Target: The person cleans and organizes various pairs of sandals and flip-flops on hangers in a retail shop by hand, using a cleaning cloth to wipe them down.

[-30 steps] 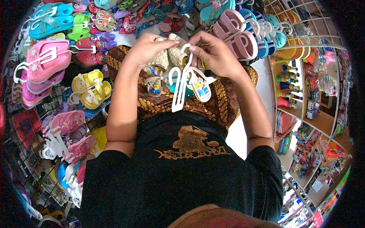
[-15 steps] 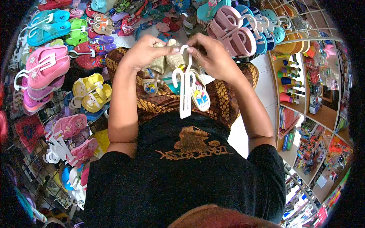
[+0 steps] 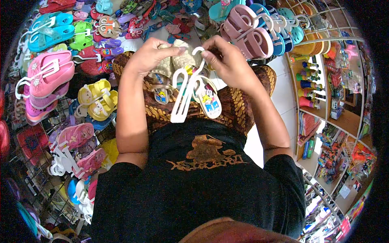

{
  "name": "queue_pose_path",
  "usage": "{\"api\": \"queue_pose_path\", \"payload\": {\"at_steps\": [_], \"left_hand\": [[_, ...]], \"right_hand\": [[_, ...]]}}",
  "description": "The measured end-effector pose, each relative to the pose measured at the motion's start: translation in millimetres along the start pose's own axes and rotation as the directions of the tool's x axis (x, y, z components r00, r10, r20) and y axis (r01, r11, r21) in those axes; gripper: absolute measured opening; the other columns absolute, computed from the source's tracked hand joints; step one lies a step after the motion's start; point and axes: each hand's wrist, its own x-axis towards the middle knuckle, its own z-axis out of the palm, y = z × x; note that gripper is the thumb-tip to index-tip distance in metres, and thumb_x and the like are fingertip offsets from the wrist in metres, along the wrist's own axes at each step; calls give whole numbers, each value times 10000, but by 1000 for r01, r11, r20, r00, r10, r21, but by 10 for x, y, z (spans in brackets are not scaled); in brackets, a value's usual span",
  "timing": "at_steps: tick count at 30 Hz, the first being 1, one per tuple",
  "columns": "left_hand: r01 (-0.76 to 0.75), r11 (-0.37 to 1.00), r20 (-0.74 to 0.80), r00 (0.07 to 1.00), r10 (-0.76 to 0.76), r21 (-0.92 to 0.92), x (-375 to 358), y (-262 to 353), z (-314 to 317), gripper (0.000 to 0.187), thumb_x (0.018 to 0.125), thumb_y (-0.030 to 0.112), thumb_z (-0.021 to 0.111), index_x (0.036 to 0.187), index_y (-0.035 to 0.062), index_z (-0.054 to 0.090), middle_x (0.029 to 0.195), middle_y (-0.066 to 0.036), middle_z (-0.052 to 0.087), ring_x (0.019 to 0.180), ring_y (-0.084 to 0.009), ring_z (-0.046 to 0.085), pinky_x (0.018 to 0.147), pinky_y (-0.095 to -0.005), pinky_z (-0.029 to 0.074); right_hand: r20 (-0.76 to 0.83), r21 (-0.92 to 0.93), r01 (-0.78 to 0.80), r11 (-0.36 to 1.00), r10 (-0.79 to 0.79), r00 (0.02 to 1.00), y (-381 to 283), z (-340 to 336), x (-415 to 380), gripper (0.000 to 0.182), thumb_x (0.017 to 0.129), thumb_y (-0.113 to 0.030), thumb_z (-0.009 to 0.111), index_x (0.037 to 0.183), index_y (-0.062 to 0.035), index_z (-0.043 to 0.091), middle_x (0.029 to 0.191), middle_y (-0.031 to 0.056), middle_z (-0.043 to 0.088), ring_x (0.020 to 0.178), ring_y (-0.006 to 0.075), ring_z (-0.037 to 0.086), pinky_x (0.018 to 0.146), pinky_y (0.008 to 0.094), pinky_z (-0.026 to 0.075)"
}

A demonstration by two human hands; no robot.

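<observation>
Between my hands is a pair of cream children's sandals [image 3: 183,57] with woven-looking straps and a cartoon print on the insoles. My left hand [image 3: 152,56] is closed on them from the left, its thumb lying across the straps and its other fingers partly hidden. A white plastic shoe hanger [image 3: 180,106] tilts in front of the pair, its long prongs pointing down toward my lap. At the hook end, my right hand [image 3: 227,60] pinches the hanger between thumb and fingers. The sandals overlap my brown patterned trousers [image 3: 235,107] in this view.
Colourful shoes on white hangers, among them pink shoes [image 3: 50,73] and yellow sandals [image 3: 98,99], hang on a wire rack at left. Mauve sandals [image 3: 253,38] hang close beyond my right hand. Shelves [image 3: 338,115] with packaged goods stand at right.
The hanger has swung so its lower end moved left and tilts more. The sandals have turned slightly, showing more of the straps. Both hands keep nearly the same place.
</observation>
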Motion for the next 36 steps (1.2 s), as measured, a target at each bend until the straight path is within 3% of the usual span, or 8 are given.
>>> {"api": "queue_pose_path", "payload": {"at_steps": [5,12,16,22,23,30,32,36], "left_hand": [[33,999,-79,996,-30,35,-3,78,2,271,806,248,751,870,-14,725,809,-19,688,700,-64,582,657,-236,461],[-55,976,-75,995,72,209,43,57,98,291,788,287,773,784,1,718,648,53,595,563,-29,472,520,-237,368],[62,997,-106,993,-56,50,26,83,176,263,795,254,764,782,-3,709,628,53,573,531,-26,443,473,-238,311],[-12,1000,-21,1000,12,8,-20,106,164,281,802,253,754,803,-23,701,712,-23,660,617,-61,580,573,-211,443],[10,999,3,1000,-11,36,-33,138,164,282,804,257,753,801,-20,701,723,-32,668,628,-66,592,589,-210,456],[63,985,79,994,-76,163,-38,128,194,308,827,300,736,680,35,680,572,62,502,513,-29,386,452,-236,256],[-78,972,148,988,46,221,25,-44,114,320,846,302,716,668,40,671,564,66,478,520,-29,368,448,-241,265],[-123,931,286,958,20,344,136,-58,161,236,836,229,709,766,5,687,724,-9,655,656,-51,576,548,-233,471]], "right_hand": [[36,504,0,864,-21,999,36,-32,-38,187,962,-187,559,1055,-26,540,971,22,572,918,107,532,812,279,457],[-90,490,52,870,-9,996,102,-67,196,155,961,-160,557,1050,-33,552,903,18,605,837,98,541,743,252,452],[-70,514,52,856,-18,997,31,133,204,141,944,-152,576,997,-23,562,866,37,613,819,97,567,721,277,473],[-9,309,-19,951,23,1000,57,121,175,182,925,-166,594,976,2,548,862,89,615,807,154,589,732,316,473],[-91,147,141,979,-128,988,131,130,202,178,916,-164,587,971,1,546,869,130,612,817,259,611,745,361,472],[-153,-130,181,975,-200,968,38,57,143,165,911,-159,576,966,-7,540,887,189,604,867,372,606,754,405,472],[-169,-86,136,987,-149,974,70,79,116,173,911,-163,578,971,-5,538,886,196,602,862,371,607,752,405,473],[-224,-48,54,997,-63,973,24,154,53,176,915,-159,572,972,4,535,888,209,603,856,375,610,747,407,474]]}}
